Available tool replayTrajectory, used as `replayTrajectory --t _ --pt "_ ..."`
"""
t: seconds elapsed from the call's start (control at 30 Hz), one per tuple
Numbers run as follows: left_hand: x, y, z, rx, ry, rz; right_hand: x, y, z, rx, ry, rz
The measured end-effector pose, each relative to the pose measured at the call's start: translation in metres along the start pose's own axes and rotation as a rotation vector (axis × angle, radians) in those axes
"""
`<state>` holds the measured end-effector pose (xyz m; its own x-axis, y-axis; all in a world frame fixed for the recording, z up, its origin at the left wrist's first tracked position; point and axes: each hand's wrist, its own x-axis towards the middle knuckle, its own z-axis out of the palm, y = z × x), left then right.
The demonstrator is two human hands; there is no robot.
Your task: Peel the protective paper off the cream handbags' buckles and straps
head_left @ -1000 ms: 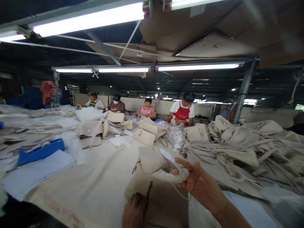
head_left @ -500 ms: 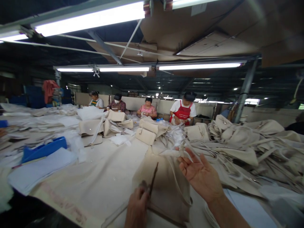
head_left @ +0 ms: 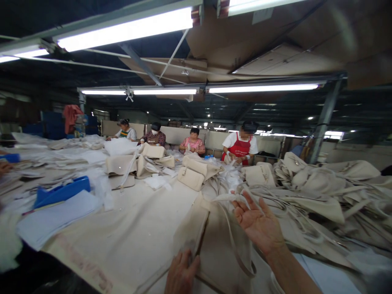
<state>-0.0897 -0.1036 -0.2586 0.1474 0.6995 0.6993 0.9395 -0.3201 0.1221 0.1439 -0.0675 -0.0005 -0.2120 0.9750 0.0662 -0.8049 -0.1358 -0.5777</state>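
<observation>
Blue plastic of a tray (head_left: 63, 192) shows first at the left, and white sheets (head_left: 59, 216) lie just on your side of it. Next comes the pale table cover (head_left: 122, 220), and after it your left hand (head_left: 181, 271), low in the view. Its fingers are bent and rest on the beige bag (head_left: 220, 241), near the close end of the dark zip line (head_left: 202, 232); whether they pinch the material, I cannot tell. The bag lies directly in front of you, between your two hands, reaching forward and to the right from the left one. Its zip line runs away from you, with the far end leaning a little to the right, so your left hand is the nearer one to it. On the right part of the bag, a thin strap (head_left: 234, 237) hangs in a long curve. Beside this strap, your right hand (head_left: 261, 228) is spread wide, palm showing, and its fingertips are close to a white wrapping (head_left: 223, 197) at the bag's far side; I cannot tell if they touch. Farther right, more beige bags (head_left: 318, 183) are heaped.
</observation>
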Motion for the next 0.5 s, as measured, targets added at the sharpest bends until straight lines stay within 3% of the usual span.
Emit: replayTrajectory --t 0.1,0.17,0.3,0.4,0.5 --pt "-0.003 -0.007 0.006 0.080 0.102 0.071 -0.006 0.002 -0.005 -0.021 -0.013 0.014" --pt "-0.005 -0.011 0.004 0.144 0.110 0.149 -0.012 0.006 -0.010 -0.041 -0.029 0.012" --pt "-0.005 -0.010 -0.016 0.205 0.100 0.253 -0.024 0.012 -0.020 -0.120 -0.010 -0.022" --pt "-0.006 -0.001 -0.031 0.172 0.073 0.231 -0.028 0.013 -0.026 -0.121 0.026 -0.019" --pt "-0.010 0.004 -0.034 0.116 -0.007 0.150 -0.021 0.014 -0.030 -0.051 0.083 0.014"
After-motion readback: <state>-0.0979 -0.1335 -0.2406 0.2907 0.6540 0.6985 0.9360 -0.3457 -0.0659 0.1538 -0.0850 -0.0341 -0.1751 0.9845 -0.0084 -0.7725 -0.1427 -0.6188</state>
